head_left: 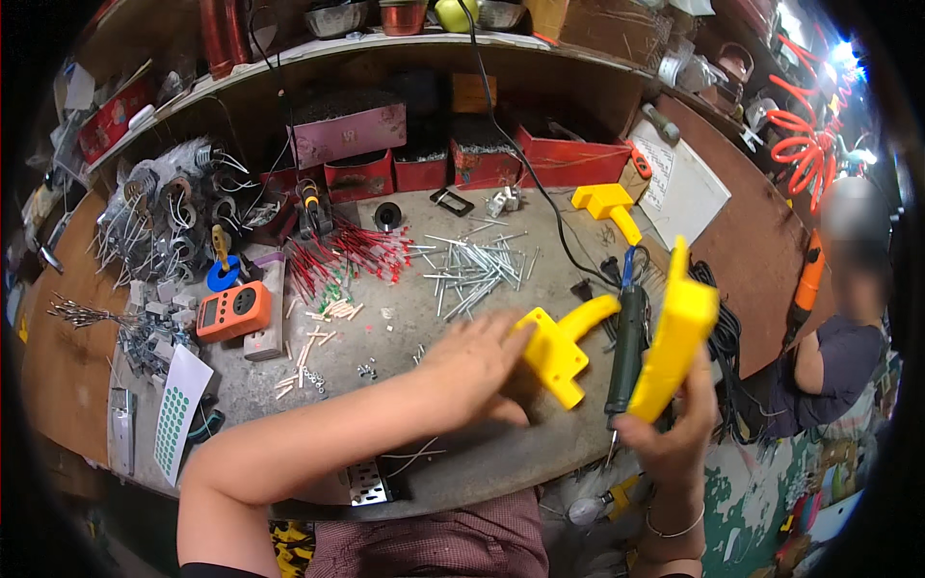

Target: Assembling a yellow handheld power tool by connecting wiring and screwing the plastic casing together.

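Note:
My right hand [679, 414] grips a yellow plastic casing [682, 323], held upright above the bench's right side. A similar yellow casing [554, 358] with small holes and a curved arm lies on the bench. My left hand [472, 366] reaches across to it, fingers stretched out and slightly blurred. The fingertips meet or overlap its left edge, while the thumb stays apart. Between the hands is a dark green electric screwdriver [628, 347], its bit pointing toward me. Another yellow casing [609, 207] rests farther back.
Long screws [477, 270] lie in a pile mid-bench, beside red-tipped wires [347, 252]. An orange meter [233, 310] sits left, near wired parts [173, 217]. Red bins [568, 154] line the back. A black cable [501, 135] hangs down. A person [838, 366] is at the right.

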The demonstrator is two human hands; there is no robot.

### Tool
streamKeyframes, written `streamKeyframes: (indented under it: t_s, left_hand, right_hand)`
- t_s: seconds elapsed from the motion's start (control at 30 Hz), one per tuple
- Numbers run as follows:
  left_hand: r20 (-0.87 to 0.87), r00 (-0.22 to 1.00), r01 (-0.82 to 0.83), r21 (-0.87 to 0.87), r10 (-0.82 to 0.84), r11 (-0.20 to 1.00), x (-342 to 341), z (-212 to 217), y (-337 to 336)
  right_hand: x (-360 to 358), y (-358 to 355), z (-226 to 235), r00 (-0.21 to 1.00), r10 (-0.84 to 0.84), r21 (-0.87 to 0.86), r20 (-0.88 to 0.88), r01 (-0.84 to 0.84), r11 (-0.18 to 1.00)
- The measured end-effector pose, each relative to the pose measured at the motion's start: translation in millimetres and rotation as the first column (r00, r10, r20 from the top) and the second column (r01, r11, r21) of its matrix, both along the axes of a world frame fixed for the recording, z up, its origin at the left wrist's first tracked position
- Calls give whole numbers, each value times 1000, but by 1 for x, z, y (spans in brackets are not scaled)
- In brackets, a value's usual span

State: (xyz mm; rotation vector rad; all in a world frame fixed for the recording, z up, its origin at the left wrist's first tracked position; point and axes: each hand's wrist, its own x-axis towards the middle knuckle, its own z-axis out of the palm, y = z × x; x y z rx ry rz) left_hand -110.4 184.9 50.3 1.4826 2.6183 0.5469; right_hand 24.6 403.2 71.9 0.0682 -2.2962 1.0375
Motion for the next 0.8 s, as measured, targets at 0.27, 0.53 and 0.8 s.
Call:
streamKeyframes:
  t_s: [0.27,0.53,0.8]
  left_hand:
    - [892,362,-775,450,-272,445,51,13,-99]
    - [904,362,-888,409,-227,210,82,14,-156]
    - [947,274,-903,313,-168,294,87,-3,-187]
  right_hand:
    - [-123,-56,18,822,516,-110,239,-505,856]
    - [-300,-1,-82,780,-440,706,445,-4,708]
    - [-298,-6,-69,618,-400,563,677,-85,822]
